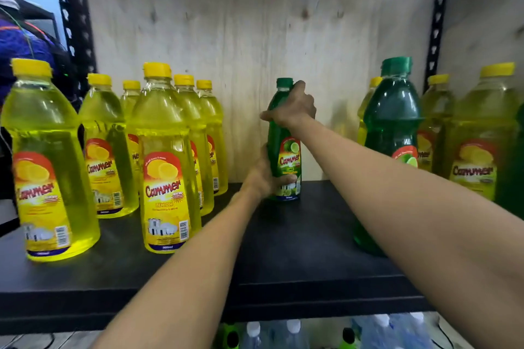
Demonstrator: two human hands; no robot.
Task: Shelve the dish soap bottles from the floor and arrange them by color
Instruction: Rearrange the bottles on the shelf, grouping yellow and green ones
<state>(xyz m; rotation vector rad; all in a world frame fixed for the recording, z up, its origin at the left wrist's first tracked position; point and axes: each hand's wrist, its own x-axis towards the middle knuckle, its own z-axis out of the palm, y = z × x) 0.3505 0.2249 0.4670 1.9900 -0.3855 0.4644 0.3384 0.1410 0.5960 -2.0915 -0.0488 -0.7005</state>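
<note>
both forearms reach in: right hand (295, 106) clamps the upright green plastic lime soap bottle (285, 147)'s neck, left hand (265, 176) its base.

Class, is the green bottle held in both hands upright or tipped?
Upright: the green bottle stands base down on the shelf, cap up.

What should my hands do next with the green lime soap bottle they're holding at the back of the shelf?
Probably slide the small green lime soap bottle rightward, next to the large dark green soap bottle. The right hand grips its neck and the left hand its base. It stands alone mid-shelf, while the yellow lemon soap bottles cluster on the left of the black shelf board.
</note>
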